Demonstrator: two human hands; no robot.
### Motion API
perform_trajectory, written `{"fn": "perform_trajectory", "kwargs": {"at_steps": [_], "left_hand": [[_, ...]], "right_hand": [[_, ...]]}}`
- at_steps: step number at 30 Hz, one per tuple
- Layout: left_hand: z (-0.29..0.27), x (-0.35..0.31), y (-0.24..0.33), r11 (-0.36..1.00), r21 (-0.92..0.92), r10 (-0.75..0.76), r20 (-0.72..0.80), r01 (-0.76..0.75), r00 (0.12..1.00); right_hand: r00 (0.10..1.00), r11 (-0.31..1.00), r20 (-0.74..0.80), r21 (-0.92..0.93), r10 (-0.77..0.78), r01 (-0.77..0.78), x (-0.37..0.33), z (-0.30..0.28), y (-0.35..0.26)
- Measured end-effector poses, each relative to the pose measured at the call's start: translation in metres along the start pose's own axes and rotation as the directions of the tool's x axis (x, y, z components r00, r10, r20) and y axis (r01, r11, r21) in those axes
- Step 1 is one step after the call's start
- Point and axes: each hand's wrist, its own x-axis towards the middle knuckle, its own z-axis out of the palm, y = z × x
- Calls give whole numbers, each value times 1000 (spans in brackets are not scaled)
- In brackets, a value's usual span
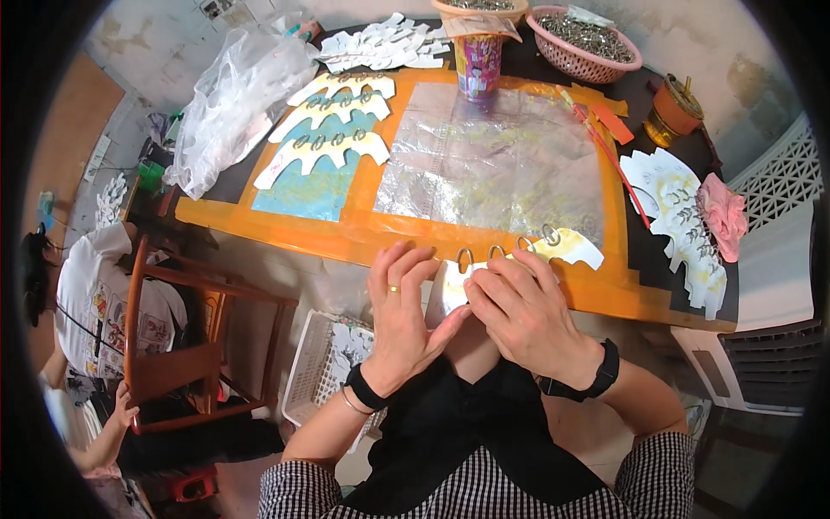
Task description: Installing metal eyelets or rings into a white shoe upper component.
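Right hand (532,320) clamps the white card (453,284); left hand (399,313) grip: cannot tell from here. Keep metal rings (471,259) beyond the fingers (494,287) upright.

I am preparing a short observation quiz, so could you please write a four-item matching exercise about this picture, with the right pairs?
1. left hand
2. pink lattice basket
3. purple cup
4. pink cloth

A. standing at the far edge of the clear sheet
B. beside a pile of white-and-yellow cards
C. at a white card's left end, wearing a gold ring
D. heaped with small metal pieces

Pairs: 1-C, 2-D, 3-A, 4-B.
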Motion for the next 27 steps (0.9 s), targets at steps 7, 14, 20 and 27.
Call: {"fn": "perform_trajectory", "kwargs": {"at_steps": [7, 14, 20, 27], "left_hand": [[1, 13, 16, 965, -194, -179, -8, 174, 984], [10, 20, 12, 974, -216, -77, -37, 68, 996], [5, 26, 7, 812, -548, -209, 46, 200, 977], [-10, 32, 9, 733, -653, -143, 124, 189, 982]], "right_hand": [[1000, 1000, -6, -1, 17, -17, -6, -1, -1], [996, 996, -16, -10, 88, -88, -21, -1, -9], [972, 955, -140, 258, 189, -149, -22, -20, 5], [959, 860, -120, 480, 258, -172, 14, -21, 30]]}}
